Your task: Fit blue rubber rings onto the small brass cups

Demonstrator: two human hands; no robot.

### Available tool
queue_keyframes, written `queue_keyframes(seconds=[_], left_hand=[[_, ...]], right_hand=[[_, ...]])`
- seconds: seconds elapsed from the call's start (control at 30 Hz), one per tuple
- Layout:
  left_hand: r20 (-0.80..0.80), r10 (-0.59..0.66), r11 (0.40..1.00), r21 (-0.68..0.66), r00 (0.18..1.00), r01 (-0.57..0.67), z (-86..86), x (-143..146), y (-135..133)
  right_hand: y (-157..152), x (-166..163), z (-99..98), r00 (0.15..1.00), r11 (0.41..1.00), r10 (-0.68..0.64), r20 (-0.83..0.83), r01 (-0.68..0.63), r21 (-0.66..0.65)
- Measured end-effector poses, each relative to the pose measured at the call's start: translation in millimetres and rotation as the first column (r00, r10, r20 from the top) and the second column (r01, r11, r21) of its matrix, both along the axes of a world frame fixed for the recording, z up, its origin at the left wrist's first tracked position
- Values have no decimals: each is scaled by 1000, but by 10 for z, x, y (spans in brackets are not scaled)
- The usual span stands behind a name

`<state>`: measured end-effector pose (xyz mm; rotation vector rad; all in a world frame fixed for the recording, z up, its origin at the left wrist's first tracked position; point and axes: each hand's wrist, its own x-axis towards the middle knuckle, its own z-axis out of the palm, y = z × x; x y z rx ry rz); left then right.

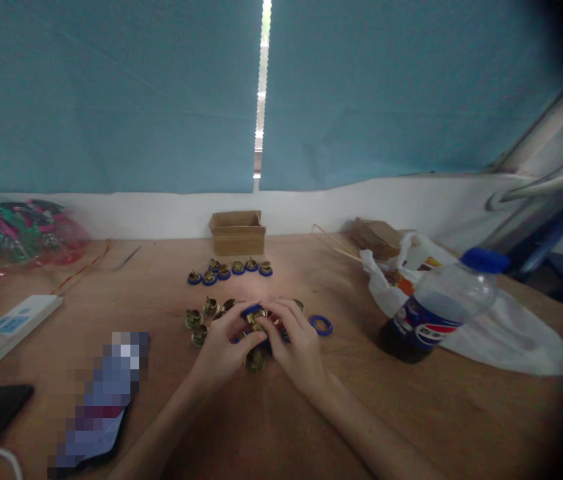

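Close together at the middle of the table, my left hand (227,339) and my right hand (295,337) are both closed on a small brass-coloured metal piece with a blue ring (252,311). Fingers cover part of it, and its exact kind cannot be told. Brass-coloured pieces (193,319) without visible blue rings lie left of my left hand. Another brass piece (255,360) sits just below the hands, and more are partly hidden behind the fingers. A loose blue ring (321,325) lies flat, right of my right hand. Beyond the hands, several brass pieces in blue rings (238,267) stand grouped.
An open cardboard box (238,238) stands at the back. To the right are a cola bottle (444,303), a white plastic bag (516,333) and brown cardboard (374,237). On the left lie a phone (101,407), a power strip (16,333) and plastic-wrapped items (16,233).
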<state>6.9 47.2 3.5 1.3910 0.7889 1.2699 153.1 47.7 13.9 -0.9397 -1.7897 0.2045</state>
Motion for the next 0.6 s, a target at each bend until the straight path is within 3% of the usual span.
queue_keyframes(seconds=[0.2, 0.43, 0.6], left_hand=[[-69, 35, 999, 21, 997, -34, -4, -4, 7], [-262, 73, 994, 94, 962, -49, -12, -36, 2], [-323, 99, 989, 139, 941, -56, 24, -79, 18]], right_hand=[[11, -28, -49, 1000, 1000, -6, 17, 6, 10], [76, 6, -148, 996, 994, 2, 93, 8, -108], [77, 24, -95, 993, 988, 37, 112, -20, -152]])
